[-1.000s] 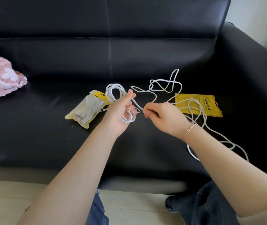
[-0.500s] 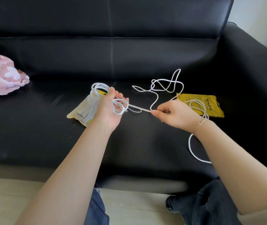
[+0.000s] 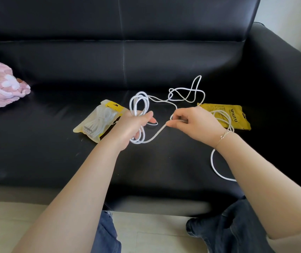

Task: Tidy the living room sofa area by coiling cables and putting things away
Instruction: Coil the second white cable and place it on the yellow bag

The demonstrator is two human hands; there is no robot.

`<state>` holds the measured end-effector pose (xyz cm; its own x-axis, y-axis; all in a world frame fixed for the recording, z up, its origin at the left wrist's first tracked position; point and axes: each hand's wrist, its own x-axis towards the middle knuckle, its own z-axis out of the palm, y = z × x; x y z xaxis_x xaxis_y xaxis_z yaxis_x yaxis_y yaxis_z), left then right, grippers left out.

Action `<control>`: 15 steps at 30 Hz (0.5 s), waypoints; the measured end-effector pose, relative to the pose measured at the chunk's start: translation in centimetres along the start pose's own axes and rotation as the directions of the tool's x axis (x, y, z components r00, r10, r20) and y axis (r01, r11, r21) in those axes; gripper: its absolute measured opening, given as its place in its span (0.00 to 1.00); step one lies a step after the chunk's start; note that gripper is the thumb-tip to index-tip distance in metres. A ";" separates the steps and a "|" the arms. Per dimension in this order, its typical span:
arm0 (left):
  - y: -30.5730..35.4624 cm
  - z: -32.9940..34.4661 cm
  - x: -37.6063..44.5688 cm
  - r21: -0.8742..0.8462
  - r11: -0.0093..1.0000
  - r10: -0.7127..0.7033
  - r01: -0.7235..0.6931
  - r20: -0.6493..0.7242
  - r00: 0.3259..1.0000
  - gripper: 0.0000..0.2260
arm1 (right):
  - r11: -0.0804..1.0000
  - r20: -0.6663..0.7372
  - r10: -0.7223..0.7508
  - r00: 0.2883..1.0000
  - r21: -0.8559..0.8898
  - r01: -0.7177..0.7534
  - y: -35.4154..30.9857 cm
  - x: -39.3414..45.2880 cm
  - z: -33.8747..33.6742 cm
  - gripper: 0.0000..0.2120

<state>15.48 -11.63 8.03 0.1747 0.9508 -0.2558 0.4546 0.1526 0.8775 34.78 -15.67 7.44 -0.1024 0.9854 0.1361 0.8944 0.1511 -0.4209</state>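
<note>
Currently my left hand (image 3: 127,125) grips coiled thin white cord (image 3: 139,105); right hand (image 3: 193,123) fingers pinch slack strand. Cord light, limp, tangle-prone: hold near coil.

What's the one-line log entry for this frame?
step: coiling | left hand: grips white cable coil | right hand: pinches strand | rest: loose on sofa

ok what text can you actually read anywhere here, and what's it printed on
"WAITU": black letters, sideways, on the flat yellow packet to the right.
Fine print beside it on that packet: too small to read.
Grey line of print on the clear packet holding a coiled cord: blurred, unreadable.
Its yellow header shows black marks, partly hidden by the left hand: unreadable.
</note>
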 end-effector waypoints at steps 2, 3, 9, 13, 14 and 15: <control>-0.2 -0.4 0.2 0.100 0.995 0.029 -0.022 -0.074 0.997 0.12 | 0.996 0.072 0.064 0.995 -0.062 -0.060 0.5 0.0 -0.5 0.18; -0.4 -0.8 0.4 0.148 0.989 0.044 -0.028 -0.109 0.993 0.12 | 0.996 0.119 0.075 0.990 -0.047 -0.070 0.8 0.0 -0.8 0.17; -0.6 -1.5 0.5 0.132 0.990 0.050 -0.052 0.018 0.999 0.11 | 0.966 0.209 0.049 0.977 0.238 -0.100 1.0 0.1 -1.0 0.09; -0.8 -1.2 0.4 0.078 0.996 0.030 -0.052 0.267 0.963 0.10 | 0.967 0.066 0.061 0.996 0.245 -0.075 0.7 0.3 -0.1 0.07; -0.8 -1.0 0.4 0.072 0.996 0.020 -0.045 0.317 0.948 0.10 | 0.964 0.036 0.054 0.998 0.258 -0.061 0.6 0.3 0.0 0.07; -0.9 -0.8 0.4 0.074 0.996 0.011 -0.040 0.357 0.934 0.10 | 0.963 0.009 0.044 0.999 0.264 -0.044 0.5 0.3 0.1 0.07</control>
<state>14.45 -11.19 7.49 0.4802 0.7932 -0.3744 0.5106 0.0943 0.8546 35.17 -15.26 7.16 -0.0674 0.9917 0.1094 0.7513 0.1226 -0.6485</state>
